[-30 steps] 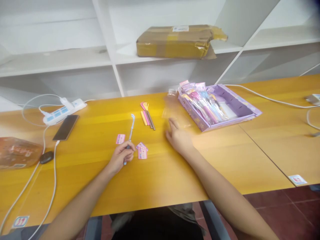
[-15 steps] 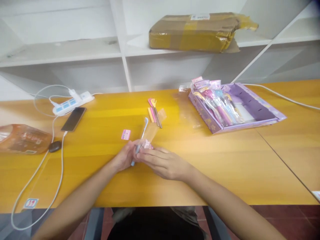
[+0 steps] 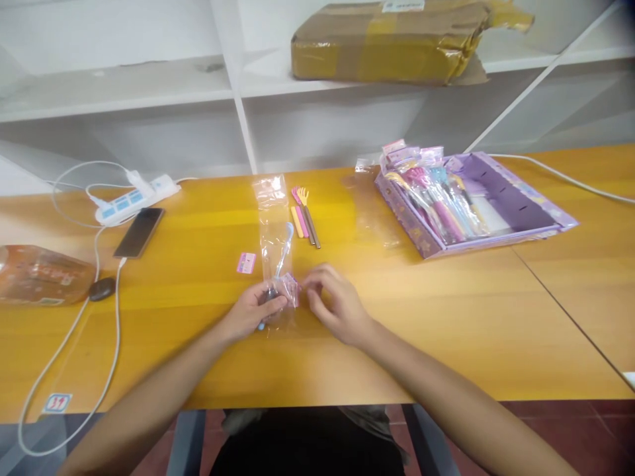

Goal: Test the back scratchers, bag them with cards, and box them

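My left hand is closed around a light blue back scratcher and the clear plastic bag about it. The scratcher's hooked head points away from me, and its blue handle end shows below my fingers. A pink label lies against the bag beside my left thumb. Just right of that label, my right hand has its fingers curled, thumb and fingertips close together; anything between them is too small to make out. Beyond my hands lie a pink back scratcher and a yellow back scratcher, side by side.
At the right, a purple box holds several bagged back scratchers. A clear wrapper lies beside it. A pink card sits left of my hands. Further left are a phone, power strip, cable and orange packet.
My right hand has drawn back to the right from the bag, its fingers now curled. The plastic bag now stretches out lengthwise along the blue back scratcher. My left hand keeps its hold.
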`<action>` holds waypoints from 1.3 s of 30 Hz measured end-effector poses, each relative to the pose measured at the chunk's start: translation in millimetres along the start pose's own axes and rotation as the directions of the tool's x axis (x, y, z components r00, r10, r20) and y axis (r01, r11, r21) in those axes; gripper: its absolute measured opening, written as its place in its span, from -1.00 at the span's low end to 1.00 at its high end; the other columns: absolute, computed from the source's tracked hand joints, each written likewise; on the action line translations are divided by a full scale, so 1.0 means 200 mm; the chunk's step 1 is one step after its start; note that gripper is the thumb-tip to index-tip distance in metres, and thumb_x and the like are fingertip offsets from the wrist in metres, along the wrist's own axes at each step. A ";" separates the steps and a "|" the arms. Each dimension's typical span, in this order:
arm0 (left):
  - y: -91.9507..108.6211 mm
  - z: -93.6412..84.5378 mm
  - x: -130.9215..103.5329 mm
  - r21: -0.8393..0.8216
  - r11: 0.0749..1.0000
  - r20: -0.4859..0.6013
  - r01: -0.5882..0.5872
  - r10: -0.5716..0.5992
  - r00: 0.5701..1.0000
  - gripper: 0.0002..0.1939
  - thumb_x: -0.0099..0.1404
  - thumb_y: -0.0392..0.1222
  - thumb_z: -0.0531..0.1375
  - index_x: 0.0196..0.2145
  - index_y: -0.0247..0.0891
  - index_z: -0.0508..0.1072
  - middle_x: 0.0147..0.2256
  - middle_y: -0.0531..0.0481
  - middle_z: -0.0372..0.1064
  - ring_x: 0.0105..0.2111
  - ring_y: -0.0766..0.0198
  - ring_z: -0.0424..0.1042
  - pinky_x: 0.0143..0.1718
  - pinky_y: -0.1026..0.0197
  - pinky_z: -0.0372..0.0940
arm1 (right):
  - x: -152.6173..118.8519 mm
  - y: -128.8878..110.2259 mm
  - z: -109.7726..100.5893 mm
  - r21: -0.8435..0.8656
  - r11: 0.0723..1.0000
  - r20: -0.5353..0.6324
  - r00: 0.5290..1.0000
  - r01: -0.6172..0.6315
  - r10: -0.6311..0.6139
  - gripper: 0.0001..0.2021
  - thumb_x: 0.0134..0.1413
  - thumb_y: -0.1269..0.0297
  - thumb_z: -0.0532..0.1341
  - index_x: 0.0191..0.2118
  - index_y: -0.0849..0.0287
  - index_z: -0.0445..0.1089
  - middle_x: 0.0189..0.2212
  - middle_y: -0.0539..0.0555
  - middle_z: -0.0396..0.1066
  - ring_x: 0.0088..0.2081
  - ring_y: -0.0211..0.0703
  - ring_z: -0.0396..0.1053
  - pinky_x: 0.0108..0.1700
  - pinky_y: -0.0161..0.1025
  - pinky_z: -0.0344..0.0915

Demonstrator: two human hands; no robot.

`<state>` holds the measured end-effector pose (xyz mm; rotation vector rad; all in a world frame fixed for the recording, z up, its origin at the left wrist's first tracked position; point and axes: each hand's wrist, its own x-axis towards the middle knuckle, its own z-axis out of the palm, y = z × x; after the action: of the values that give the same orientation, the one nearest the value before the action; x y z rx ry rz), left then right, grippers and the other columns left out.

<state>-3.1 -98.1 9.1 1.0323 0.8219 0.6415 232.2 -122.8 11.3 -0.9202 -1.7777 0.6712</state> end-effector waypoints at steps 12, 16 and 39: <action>0.05 0.07 -0.07 0.165 0.975 0.273 -0.145 0.097 0.957 -0.72 0.37 0.06 0.43 -0.30 -0.22 0.63 -0.35 -0.04 0.43 -0.35 0.24 0.38 -0.25 0.18 0.28 | 0.02 0.02 0.08 0.543 0.708 0.317 0.891 -0.451 0.324 -0.64 0.38 -0.10 0.32 -0.13 0.14 0.59 -0.11 0.14 0.61 0.06 0.01 0.55 0.30 0.05 0.40; 0.06 0.03 -0.03 0.056 0.971 0.198 -0.231 0.215 0.956 -0.73 0.34 0.05 0.46 -0.32 -0.22 0.66 -0.13 -0.18 0.56 -0.06 0.04 0.52 -0.01 0.03 0.39 | 0.03 0.06 0.03 0.636 0.674 0.100 0.907 -0.375 0.410 -0.68 0.46 -0.10 0.21 -0.10 0.06 0.47 -0.22 0.09 0.58 -0.20 -0.05 0.55 -0.05 -0.05 0.54; 0.14 -0.11 0.07 -0.155 0.838 -0.629 -0.524 0.325 0.706 -0.57 0.10 -0.02 0.63 -0.48 -0.26 0.49 -0.51 0.14 0.35 -0.49 0.45 0.29 -0.39 0.39 0.32 | -0.03 -0.02 -0.08 -0.321 0.947 0.270 0.961 0.034 0.057 -0.81 0.59 0.26 0.07 -0.05 0.10 0.43 -0.25 0.11 0.50 -0.28 -0.11 0.49 -0.23 -0.20 0.38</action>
<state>-16.4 -65.5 24.4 0.7179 0.9601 1.5114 247.7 -128.9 16.8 -1.0973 -2.1787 0.5431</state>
